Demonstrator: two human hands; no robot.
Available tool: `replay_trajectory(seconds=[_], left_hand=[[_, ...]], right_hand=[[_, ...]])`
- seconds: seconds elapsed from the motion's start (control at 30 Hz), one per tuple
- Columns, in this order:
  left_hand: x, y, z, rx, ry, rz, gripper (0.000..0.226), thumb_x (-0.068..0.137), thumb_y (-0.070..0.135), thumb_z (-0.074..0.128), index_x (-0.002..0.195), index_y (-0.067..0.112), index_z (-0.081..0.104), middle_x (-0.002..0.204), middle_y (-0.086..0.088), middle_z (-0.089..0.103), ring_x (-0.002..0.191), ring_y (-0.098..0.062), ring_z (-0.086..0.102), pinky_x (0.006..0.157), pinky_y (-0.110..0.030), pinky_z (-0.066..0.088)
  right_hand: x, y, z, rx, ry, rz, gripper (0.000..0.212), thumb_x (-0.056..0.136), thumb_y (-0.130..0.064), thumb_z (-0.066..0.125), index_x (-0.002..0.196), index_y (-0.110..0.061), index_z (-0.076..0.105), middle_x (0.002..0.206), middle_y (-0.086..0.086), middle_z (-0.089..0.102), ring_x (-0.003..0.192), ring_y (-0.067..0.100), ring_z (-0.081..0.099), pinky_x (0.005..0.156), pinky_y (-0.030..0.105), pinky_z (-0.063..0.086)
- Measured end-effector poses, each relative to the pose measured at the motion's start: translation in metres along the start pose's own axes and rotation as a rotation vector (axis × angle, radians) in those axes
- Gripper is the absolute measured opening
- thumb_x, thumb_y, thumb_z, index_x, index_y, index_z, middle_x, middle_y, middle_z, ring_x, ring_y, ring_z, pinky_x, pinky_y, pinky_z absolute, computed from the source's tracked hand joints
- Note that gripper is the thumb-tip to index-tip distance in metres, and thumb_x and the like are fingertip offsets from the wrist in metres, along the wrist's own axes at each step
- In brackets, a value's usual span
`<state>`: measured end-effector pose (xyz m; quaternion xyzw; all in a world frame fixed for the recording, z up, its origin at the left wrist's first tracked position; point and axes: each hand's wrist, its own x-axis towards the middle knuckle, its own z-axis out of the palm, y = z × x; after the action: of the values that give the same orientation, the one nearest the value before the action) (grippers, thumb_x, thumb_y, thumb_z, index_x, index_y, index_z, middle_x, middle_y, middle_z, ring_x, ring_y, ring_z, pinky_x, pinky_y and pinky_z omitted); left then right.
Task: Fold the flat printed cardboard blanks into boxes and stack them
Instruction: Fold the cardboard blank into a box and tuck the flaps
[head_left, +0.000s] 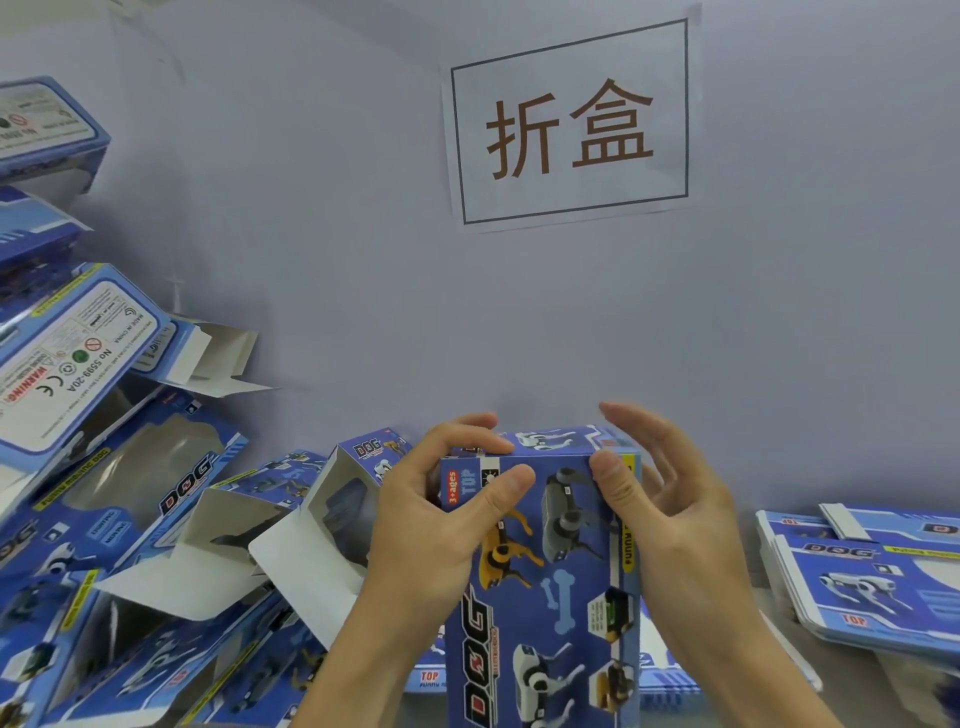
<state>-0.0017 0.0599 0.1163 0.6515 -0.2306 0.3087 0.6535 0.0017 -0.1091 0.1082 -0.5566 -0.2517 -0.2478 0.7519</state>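
Both thumbs pinch the box (540, 561) top flap shut, left hand (441, 519) gripping, right hand (670, 499) fingers spread—uneven pressure could pop it open.

Two bare hands, left hand (431, 525) and right hand (675, 514) (forearms unsleeved, short trimmed nails)

Both hands (561, 519) grip a blue box (545, 582) upright.
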Motion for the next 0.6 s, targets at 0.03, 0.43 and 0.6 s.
replay_trajectory(seconds=[0.03, 0.43, 0.6], left_hand=[[0.001, 0.001, -0.001, -0.012, 0.055, 0.007, 0.029, 0.063, 0.047, 0.084, 0.085, 0.033, 0.071, 0.117, 0.014, 0.068, 0.09, -0.02, 0.074, 0.076, -0.051, 0.061], [0.01, -0.013, -0.026, -0.434, 0.948, -0.149, 0.012, 0.087, 0.053, 0.068, 0.095, 0.044, 0.064, 0.096, 0.006, 0.073, 0.095, -0.026, 0.072, 0.084, -0.054, 0.059], [0.008, -0.022, -0.005, -0.537, 0.744, -0.36, 0.034, 0.084, 0.048, 0.071, 0.11, 0.031, 0.057, 0.101, -0.004, 0.076, 0.082, -0.021, 0.075, 0.059, -0.04, 0.062]], right_hand=[[0.0, -0.001, 0.0, -0.058, 0.021, -0.028, 0.042, 0.07, -0.05, 0.07, 0.111, -0.047, 0.065, 0.125, -0.022, 0.062, 0.121, 0.01, 0.06, 0.085, 0.044, 0.057], [-0.007, -0.012, 0.021, -0.597, -0.738, 0.611, 0.071, 0.076, -0.081, 0.044, 0.093, -0.019, 0.073, 0.089, -0.002, 0.077, 0.072, 0.01, 0.07, 0.076, 0.031, 0.059], [-0.013, 0.018, 0.038, -0.255, -0.17, 0.609, 0.06, 0.054, -0.083, 0.057, 0.098, -0.043, 0.055, 0.093, -0.02, 0.069, 0.096, 0.01, 0.066, 0.077, 0.038, 0.061]])
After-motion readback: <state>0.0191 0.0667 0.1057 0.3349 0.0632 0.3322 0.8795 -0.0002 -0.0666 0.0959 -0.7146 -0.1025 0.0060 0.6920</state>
